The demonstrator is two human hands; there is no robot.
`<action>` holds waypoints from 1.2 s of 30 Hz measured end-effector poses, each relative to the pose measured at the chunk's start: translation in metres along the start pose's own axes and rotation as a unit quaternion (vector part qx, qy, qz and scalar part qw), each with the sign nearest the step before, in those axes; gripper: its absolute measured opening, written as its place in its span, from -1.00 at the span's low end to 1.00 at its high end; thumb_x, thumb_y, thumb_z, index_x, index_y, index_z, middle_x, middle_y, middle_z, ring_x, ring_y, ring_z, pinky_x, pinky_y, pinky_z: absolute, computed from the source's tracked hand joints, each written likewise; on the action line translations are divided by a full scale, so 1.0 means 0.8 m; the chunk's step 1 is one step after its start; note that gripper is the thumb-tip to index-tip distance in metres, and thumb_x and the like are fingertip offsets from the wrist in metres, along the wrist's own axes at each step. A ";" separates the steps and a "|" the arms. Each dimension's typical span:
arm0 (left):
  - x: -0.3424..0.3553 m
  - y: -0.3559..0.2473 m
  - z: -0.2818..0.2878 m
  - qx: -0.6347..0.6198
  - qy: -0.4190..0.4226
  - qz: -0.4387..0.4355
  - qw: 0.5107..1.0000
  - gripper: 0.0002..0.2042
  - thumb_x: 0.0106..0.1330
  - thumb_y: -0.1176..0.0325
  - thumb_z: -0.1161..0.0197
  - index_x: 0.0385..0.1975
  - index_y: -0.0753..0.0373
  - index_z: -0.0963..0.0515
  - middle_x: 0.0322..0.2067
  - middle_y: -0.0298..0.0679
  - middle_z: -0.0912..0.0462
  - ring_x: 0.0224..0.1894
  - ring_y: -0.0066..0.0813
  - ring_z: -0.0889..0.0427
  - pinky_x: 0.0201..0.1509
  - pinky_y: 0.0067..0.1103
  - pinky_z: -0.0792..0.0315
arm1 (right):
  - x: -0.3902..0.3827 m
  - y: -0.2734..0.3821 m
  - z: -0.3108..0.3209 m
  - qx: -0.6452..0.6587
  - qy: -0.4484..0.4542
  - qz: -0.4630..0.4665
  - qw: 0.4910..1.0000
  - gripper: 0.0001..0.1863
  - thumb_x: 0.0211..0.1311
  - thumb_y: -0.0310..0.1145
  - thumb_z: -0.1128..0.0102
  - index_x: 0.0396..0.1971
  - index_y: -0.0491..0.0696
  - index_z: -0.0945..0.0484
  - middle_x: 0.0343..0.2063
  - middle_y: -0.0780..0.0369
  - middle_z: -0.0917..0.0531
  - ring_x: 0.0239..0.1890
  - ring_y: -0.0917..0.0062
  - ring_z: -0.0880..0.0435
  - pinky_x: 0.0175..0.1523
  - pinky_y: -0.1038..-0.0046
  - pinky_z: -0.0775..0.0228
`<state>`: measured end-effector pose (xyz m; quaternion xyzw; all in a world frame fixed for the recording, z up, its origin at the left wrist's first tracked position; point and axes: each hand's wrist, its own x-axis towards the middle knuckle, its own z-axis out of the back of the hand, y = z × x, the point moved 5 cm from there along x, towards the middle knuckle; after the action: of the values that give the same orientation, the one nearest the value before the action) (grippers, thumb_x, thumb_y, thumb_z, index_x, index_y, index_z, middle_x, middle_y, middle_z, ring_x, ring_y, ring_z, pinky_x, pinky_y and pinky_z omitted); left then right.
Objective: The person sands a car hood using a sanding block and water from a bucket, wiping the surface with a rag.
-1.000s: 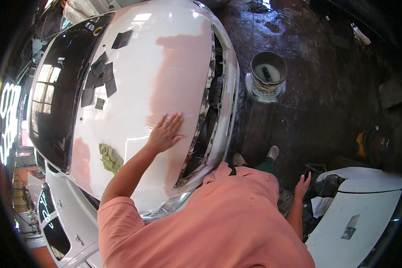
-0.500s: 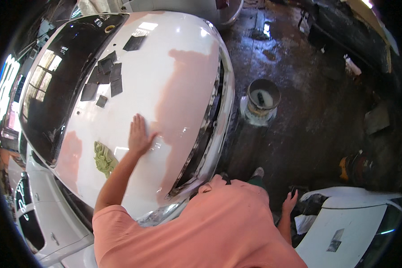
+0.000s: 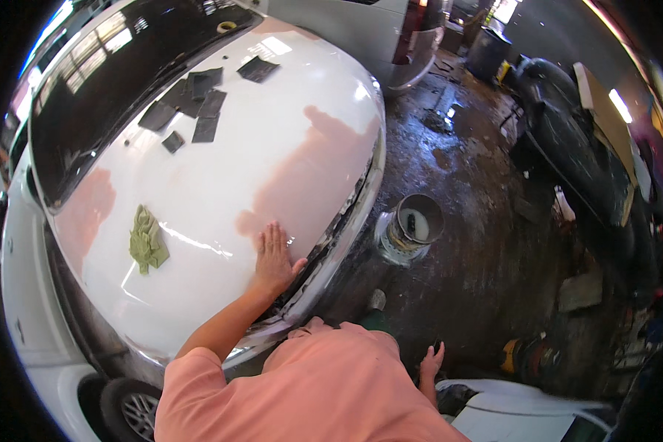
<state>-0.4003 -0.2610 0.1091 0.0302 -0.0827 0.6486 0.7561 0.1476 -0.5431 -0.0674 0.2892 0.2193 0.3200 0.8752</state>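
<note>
My left hand lies flat on the white car hood, fingers stretched and close together, thumb out to the side. It rests near the hood's front edge, on a large pinkish-brown patch. Low at my right side hangs my right hand, its fingers partly curled about a small dark thing too small to name. A crumpled green cloth sits on the hood, left of my left arm. Farther up, near the windshield, several dark sheets that look like sandpaper are spread over the hood.
On the wet dark floor right of the car stands a bucket with cloudy liquid and a dark object inside. A roll of tape is by the windshield. A white car panel lies low right; black bumper-like parts line the far right.
My left hand has slid across the hood toward its front edge, staying flat. The view has shifted, and my right hand still hangs at my side.
</note>
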 end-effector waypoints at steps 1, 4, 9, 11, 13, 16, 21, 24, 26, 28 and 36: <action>-0.006 -0.004 -0.010 0.002 0.010 -0.007 1.000 0.07 0.41 -0.33 -0.14 0.56 0.57 -0.03 0.62 0.25 0.10 0.70 0.12 0.21 0.72 -0.03 0.33 | 0.018 0.020 -0.012 -0.002 0.020 0.007 1.000 -0.37 0.55 -0.25 -0.14 0.51 -0.16 -0.29 0.46 -0.11 -0.38 0.49 -0.01 -0.36 0.56 0.11 -0.16; -0.012 -0.021 -0.026 -0.002 0.005 0.020 1.000 0.06 0.42 -0.33 -0.13 0.57 0.55 -0.01 0.63 0.22 0.10 0.71 0.09 0.22 0.72 -0.02 0.35 | 0.089 0.083 -0.040 0.029 0.059 0.050 0.997 -0.37 0.57 -0.24 -0.12 0.52 -0.14 -0.28 0.47 -0.11 -0.37 0.49 -0.03 -0.35 0.55 0.10 -0.17; -0.015 -0.060 -0.045 0.018 0.025 0.068 0.997 0.04 0.43 -0.29 -0.15 0.59 0.51 0.01 0.64 0.19 0.11 0.71 0.07 0.25 0.72 -0.01 0.39 | 0.203 0.215 -0.090 0.054 0.134 0.146 0.979 -0.33 0.52 -0.21 -0.18 0.51 -0.16 -0.28 0.43 -0.13 -0.40 0.47 -0.05 -0.38 0.52 0.10 -0.21; -0.008 -0.070 -0.045 0.004 0.021 0.105 0.994 0.02 0.44 -0.25 -0.18 0.59 0.49 0.01 0.64 0.19 0.11 0.71 0.08 0.26 0.71 0.00 0.40 | 0.254 0.267 -0.103 0.063 0.137 0.189 0.970 -0.33 0.49 -0.21 -0.23 0.48 -0.18 -0.31 0.40 -0.13 -0.44 0.44 -0.05 -0.41 0.50 0.10 -0.23; -0.005 -0.080 -0.039 -0.011 0.011 0.134 0.991 -0.03 0.44 -0.17 -0.23 0.59 0.47 -0.02 0.63 0.19 0.08 0.70 0.12 0.19 0.70 0.03 0.30 | 0.295 0.312 -0.118 0.060 0.167 0.226 0.958 -0.34 0.47 -0.22 -0.26 0.45 -0.20 -0.34 0.37 -0.12 -0.47 0.41 -0.05 -0.44 0.49 0.10 -0.25; 0.003 -0.101 -0.017 -0.037 -0.002 0.198 0.979 -0.14 0.42 -0.03 -0.31 0.54 0.44 -0.17 0.61 0.18 0.00 0.66 0.20 0.05 0.67 0.05 0.10 | 0.354 0.385 -0.126 0.044 0.231 0.297 0.926 -0.37 0.47 -0.24 -0.29 0.41 -0.22 -0.39 0.33 -0.10 -0.51 0.38 -0.02 -0.47 0.47 0.12 -0.28; 0.021 -0.134 0.003 -0.135 -0.106 0.326 0.930 -0.31 0.43 0.08 -0.34 0.46 0.34 -0.36 0.57 0.24 -0.06 0.60 0.35 -0.02 0.64 0.04 -0.01 | 0.435 0.506 -0.146 0.026 0.227 0.367 0.902 -0.40 0.44 -0.30 -0.32 0.37 -0.24 -0.43 0.30 -0.07 -0.56 0.37 0.06 -0.52 0.47 0.17 -0.30; 0.018 -0.098 0.010 -0.160 -0.167 0.422 0.877 -0.36 0.43 0.20 -0.35 0.44 0.35 -0.36 0.57 0.31 -0.01 0.59 0.38 -0.01 0.63 0.02 -0.03 | 0.425 0.607 -0.183 0.055 0.267 0.437 0.857 -0.37 0.44 -0.28 -0.32 0.39 -0.24 -0.41 0.31 -0.08 -0.54 0.37 0.03 -0.51 0.46 0.14 -0.30; 0.015 -0.047 0.026 -0.104 -0.222 0.425 0.871 -0.36 0.43 0.16 -0.34 0.43 0.35 -0.37 0.55 0.32 -0.05 0.58 0.39 -0.02 0.63 0.02 -0.03 | 0.375 0.704 -0.222 0.086 0.307 0.507 0.801 -0.37 0.42 -0.30 -0.33 0.39 -0.24 -0.41 0.29 -0.08 -0.56 0.34 0.03 -0.53 0.45 0.13 -0.32; 0.009 0.004 0.039 -0.056 -0.269 0.424 0.863 -0.34 0.41 0.15 -0.35 0.42 0.34 -0.38 0.54 0.32 -0.10 0.57 0.40 -0.04 0.62 0.04 -0.03 | 0.262 0.814 -0.240 0.119 0.364 0.572 0.725 -0.42 0.40 -0.29 -0.35 0.35 -0.16 -0.46 0.19 -0.09 -0.60 0.28 0.01 -0.57 0.39 0.12 -0.38; 0.049 0.051 0.035 0.036 -0.211 0.420 0.882 -0.13 0.36 -0.27 -0.23 0.46 0.33 -0.34 0.55 0.24 -0.14 0.61 0.24 -0.04 0.64 0.11 0.07 | -0.102 1.113 -0.406 0.093 0.357 0.812 0.451 -0.41 0.31 -0.27 -0.42 0.27 -0.16 -0.48 0.22 -0.03 -0.59 0.26 0.01 -0.58 0.36 0.15 -0.46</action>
<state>-0.4375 -0.2206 0.1408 0.1565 -0.2220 0.8861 0.3755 -0.4798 0.0789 0.2851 0.2760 0.2066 0.9382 0.0295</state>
